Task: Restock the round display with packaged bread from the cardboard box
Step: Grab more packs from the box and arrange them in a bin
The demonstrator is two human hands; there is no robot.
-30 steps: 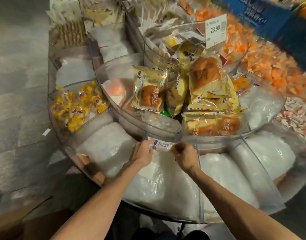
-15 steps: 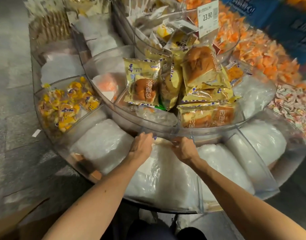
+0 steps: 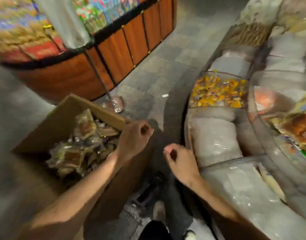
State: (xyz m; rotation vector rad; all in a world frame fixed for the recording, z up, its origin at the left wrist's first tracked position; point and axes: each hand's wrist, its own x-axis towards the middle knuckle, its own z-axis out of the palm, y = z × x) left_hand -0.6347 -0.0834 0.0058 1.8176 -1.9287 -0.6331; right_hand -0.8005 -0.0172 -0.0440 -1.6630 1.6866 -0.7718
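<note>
The open cardboard box (image 3: pixel 50 129) stands on the floor at lower left, full of packaged bread (image 3: pixel 79 149) in clear and yellow wrappers. My left hand (image 3: pixel 133 139) hangs over the box's right edge, fingers loosely curled, holding nothing. My right hand (image 3: pixel 180 160) floats between the box and the round display (image 3: pixel 188 129), fingers also loosely curled and empty. The display curves along the right side with clear dividers; a bread pack (image 3: pixel 299 129) lies on its upper tier at the far right. The frame is motion-blurred.
A second round stand with orange wood panels (image 3: pixel 117 52) fills the upper left. A metal post base (image 3: pixel 114 104) stands on the tiled floor behind the box. A bin of small yellow sweets (image 3: pixel 218 92) and white plastic-wrapped bins (image 3: pixel 216 141) sit in the display's lower tier. My shoes (image 3: pixel 159 212) are below.
My view has swung left from the display down to the box. Both hands have left the display's rim and moved toward the box, empty.
</note>
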